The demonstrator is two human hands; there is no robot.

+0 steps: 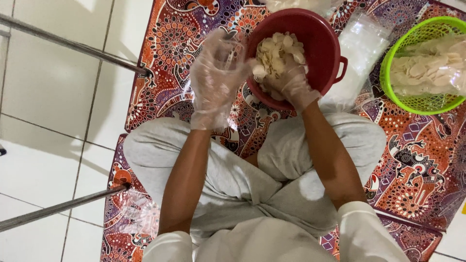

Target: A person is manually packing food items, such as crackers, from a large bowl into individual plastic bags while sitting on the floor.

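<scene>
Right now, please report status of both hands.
Left hand gloved, holding clear bag open. Right hand gloved, grabbing pale chips in red bowl. Nothing in the way.

I count two of my hands, the left hand (216,73) and the right hand (289,80), each in one clear plastic glove, so two gloves. One patterned mat (417,160) lies on the floor. Two round containers sit on it: one red bowl (320,34) at the mat's top edge and one green basket (412,104) toward its top right corner. Each holds too many pale white chips (276,51) to count. One stack of clear plastic bags (361,41) lies between them. Two metal bars (68,44) cross the floor tiles.
</scene>
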